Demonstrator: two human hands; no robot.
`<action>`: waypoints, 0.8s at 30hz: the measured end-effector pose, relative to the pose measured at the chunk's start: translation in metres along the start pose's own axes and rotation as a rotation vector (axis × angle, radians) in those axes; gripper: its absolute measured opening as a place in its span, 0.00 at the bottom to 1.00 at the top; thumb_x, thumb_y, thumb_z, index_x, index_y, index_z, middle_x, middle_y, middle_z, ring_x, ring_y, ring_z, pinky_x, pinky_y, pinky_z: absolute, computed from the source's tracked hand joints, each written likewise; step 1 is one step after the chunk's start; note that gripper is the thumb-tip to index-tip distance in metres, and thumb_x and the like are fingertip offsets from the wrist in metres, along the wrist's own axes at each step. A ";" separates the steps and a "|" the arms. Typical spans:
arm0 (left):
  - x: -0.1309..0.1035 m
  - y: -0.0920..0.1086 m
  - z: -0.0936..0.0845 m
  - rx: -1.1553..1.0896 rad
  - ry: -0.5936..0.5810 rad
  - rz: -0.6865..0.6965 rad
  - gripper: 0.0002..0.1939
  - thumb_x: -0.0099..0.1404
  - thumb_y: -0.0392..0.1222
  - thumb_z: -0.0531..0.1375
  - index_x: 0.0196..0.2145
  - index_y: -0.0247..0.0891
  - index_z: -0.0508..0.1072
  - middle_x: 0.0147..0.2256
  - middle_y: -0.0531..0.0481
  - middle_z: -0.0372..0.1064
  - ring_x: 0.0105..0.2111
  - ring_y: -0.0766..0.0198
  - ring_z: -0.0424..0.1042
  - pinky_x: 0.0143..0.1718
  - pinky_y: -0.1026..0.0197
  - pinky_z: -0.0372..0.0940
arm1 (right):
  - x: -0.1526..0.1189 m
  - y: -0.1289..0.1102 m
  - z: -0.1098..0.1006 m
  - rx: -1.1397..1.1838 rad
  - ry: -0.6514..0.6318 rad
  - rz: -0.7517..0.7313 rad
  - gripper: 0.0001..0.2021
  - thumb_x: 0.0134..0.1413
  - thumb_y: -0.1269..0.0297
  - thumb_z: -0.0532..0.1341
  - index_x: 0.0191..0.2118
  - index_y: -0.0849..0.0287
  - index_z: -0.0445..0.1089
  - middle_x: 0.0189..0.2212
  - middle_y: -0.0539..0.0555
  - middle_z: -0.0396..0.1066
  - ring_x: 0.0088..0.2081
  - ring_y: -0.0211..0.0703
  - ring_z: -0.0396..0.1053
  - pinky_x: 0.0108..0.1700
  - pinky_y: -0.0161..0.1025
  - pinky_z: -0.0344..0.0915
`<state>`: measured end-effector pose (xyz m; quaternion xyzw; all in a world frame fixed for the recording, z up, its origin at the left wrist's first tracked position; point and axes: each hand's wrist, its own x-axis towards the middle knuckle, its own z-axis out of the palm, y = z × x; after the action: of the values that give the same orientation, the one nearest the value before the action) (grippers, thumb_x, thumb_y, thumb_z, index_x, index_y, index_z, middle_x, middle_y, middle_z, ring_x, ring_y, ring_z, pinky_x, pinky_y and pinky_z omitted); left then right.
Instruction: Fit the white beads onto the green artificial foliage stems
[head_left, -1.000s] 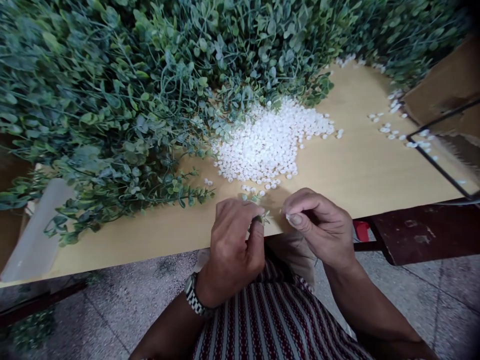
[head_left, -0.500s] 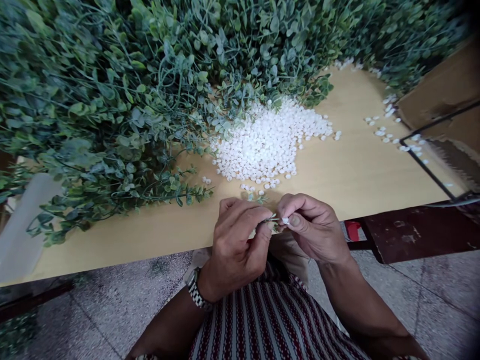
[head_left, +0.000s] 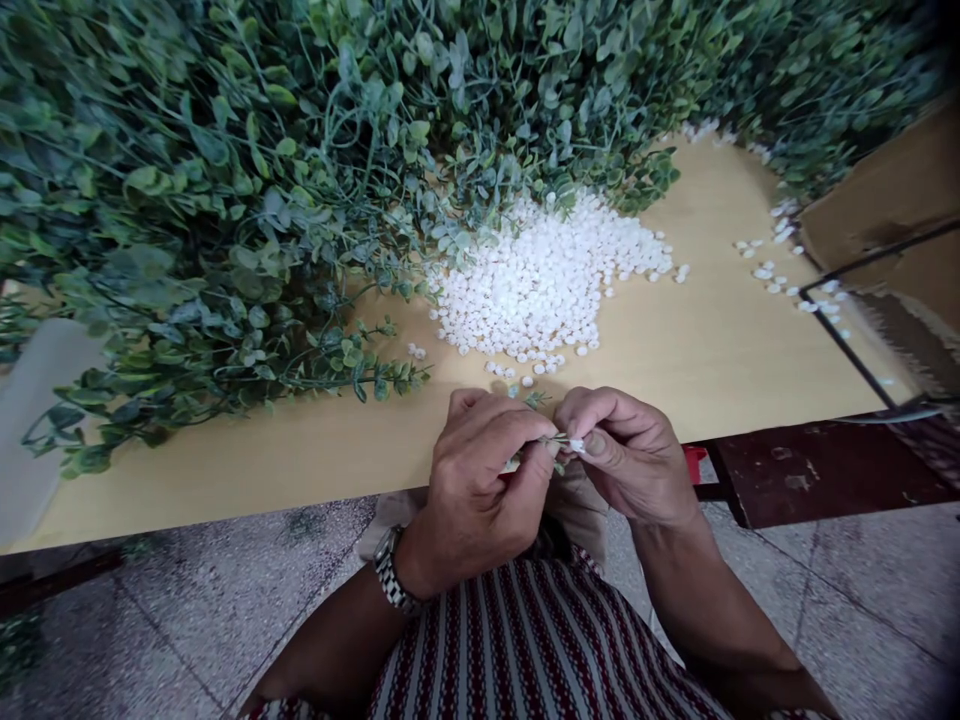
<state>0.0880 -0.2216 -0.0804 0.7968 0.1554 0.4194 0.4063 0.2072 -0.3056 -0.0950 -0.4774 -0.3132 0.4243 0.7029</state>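
Observation:
My left hand (head_left: 487, 480) pinches a thin green stem (head_left: 556, 438) between thumb and forefinger near the table's front edge. Facing it, my right hand (head_left: 634, 455) holds a small white piece (head_left: 576, 445) between thumb and fingertip, at the stem's end. Whether the stem has entered the piece is too small to tell. Small leaves show beside and behind my left fingertips. Beyond both hands lies a heap of small white pieces (head_left: 525, 290) on the tan table (head_left: 720, 350).
Piled green foliage (head_left: 300, 180) covers the back and left of the table. At the right are a cardboard box (head_left: 885, 190), a black metal frame (head_left: 847, 340) and scattered white pieces. A translucent sheet (head_left: 49, 420) lies at the left edge.
The view has shifted slightly. The white piece and the stem's end are closer together, with less bare stem between my fingertips. Both hands keep their grips.

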 end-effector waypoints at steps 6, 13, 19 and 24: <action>0.000 0.000 0.000 -0.021 -0.015 -0.009 0.07 0.56 0.27 0.57 0.28 0.37 0.69 0.25 0.52 0.69 0.27 0.66 0.67 0.34 0.58 0.60 | 0.000 0.001 -0.003 -0.052 -0.001 -0.014 0.04 0.48 0.63 0.66 0.27 0.57 0.71 0.21 0.48 0.65 0.24 0.35 0.62 0.26 0.35 0.62; 0.000 0.001 -0.001 -0.088 -0.024 -0.053 0.07 0.57 0.27 0.57 0.28 0.37 0.69 0.25 0.52 0.69 0.27 0.66 0.67 0.34 0.57 0.60 | 0.002 0.003 -0.007 -0.048 -0.048 -0.018 0.04 0.48 0.63 0.65 0.28 0.56 0.72 0.21 0.48 0.65 0.24 0.35 0.62 0.26 0.35 0.61; 0.000 0.001 -0.001 -0.054 -0.044 -0.051 0.06 0.57 0.27 0.56 0.27 0.36 0.69 0.24 0.52 0.68 0.26 0.66 0.67 0.35 0.57 0.60 | 0.001 0.004 -0.010 -0.024 -0.091 -0.028 0.02 0.49 0.66 0.65 0.29 0.56 0.73 0.22 0.48 0.66 0.25 0.35 0.63 0.28 0.35 0.61; 0.000 0.002 -0.001 -0.059 -0.039 -0.034 0.07 0.57 0.26 0.56 0.27 0.35 0.68 0.23 0.52 0.67 0.25 0.67 0.66 0.34 0.57 0.59 | 0.001 0.005 -0.012 -0.032 -0.113 -0.037 0.01 0.50 0.66 0.64 0.30 0.56 0.72 0.23 0.48 0.66 0.25 0.35 0.63 0.28 0.35 0.61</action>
<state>0.0872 -0.2221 -0.0788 0.7897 0.1488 0.4014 0.4396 0.2161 -0.3090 -0.1040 -0.4579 -0.3678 0.4326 0.6840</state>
